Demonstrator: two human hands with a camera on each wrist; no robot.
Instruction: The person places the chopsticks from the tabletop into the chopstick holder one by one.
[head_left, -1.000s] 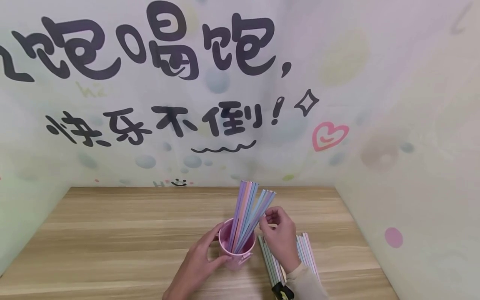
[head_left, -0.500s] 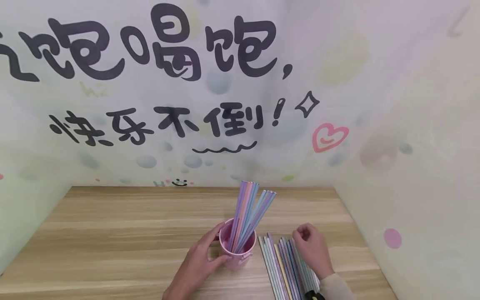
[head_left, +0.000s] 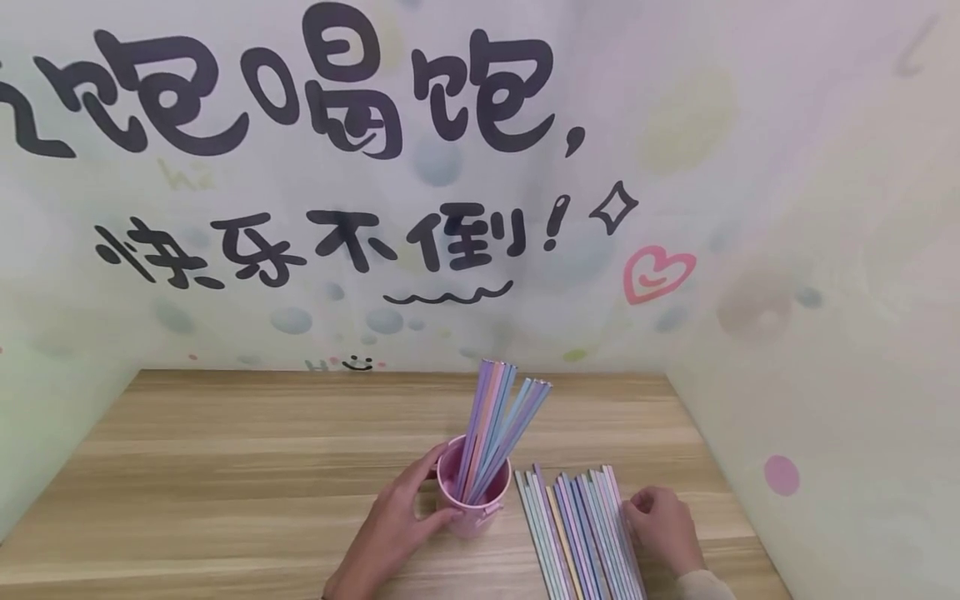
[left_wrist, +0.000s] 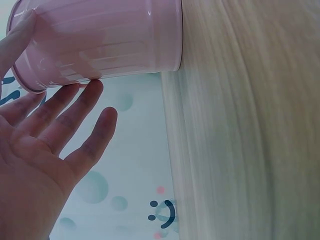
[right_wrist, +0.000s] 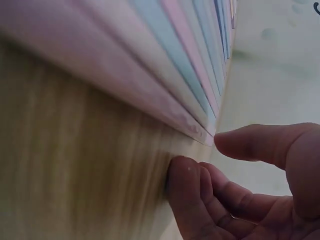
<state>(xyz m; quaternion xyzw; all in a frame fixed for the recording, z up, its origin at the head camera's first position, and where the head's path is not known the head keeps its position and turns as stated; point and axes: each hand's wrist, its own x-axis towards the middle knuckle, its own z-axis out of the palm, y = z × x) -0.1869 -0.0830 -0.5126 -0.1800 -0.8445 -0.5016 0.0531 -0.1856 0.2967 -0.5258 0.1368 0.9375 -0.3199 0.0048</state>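
A small pink bucket [head_left: 474, 522] stands on the table with several pastel pencils [head_left: 487, 433] leaning in it in two bunches. My left hand [head_left: 397, 521] holds the bucket from the left, thumb on its near side and fingers on the far side. In the left wrist view some fingertips touch the glossy pink wall [left_wrist: 100, 37]. To the right of the bucket lies a row of loose pastel pencils [head_left: 581, 533], side by side. My right hand [head_left: 663, 525] is at the row's right edge. The right wrist view shows its thumb [right_wrist: 245, 142] beside the end of a pink pencil [right_wrist: 165, 112], with nothing gripped.
The wood-grain table [head_left: 247, 483] reaches back to a printed wall [head_left: 360, 333] with black lettering. A plain side wall [head_left: 840, 400] borders the table on the right.
My right hand has moved from the pencils in the bucket, over the loose row, to its right edge. The row is now uncovered. The left hand and bucket keep their place.
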